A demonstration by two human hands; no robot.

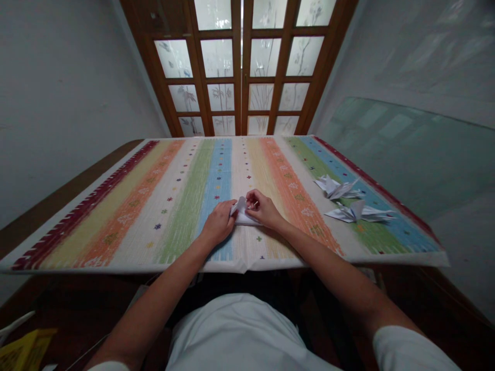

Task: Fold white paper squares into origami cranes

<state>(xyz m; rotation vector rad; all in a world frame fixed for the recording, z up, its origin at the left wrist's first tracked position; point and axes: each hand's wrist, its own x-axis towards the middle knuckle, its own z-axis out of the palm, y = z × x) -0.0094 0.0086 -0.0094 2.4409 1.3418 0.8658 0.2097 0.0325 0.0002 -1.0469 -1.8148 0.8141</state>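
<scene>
A small folded piece of white paper (242,214) lies on the striped mat (185,206) near the table's front middle. My left hand (218,222) presses on its left side with curled fingers. My right hand (263,207) pinches the paper's upper right part between fingertips. Both hands are closed on the paper, which they partly hide.
Two finished folded paper figures (337,188) (358,212) lie on the mat at the right. A glass sheet (417,149) leans by the right wall. Wooden doors with frosted panes (242,67) stand behind the table. A yellow object (23,350) sits at lower left.
</scene>
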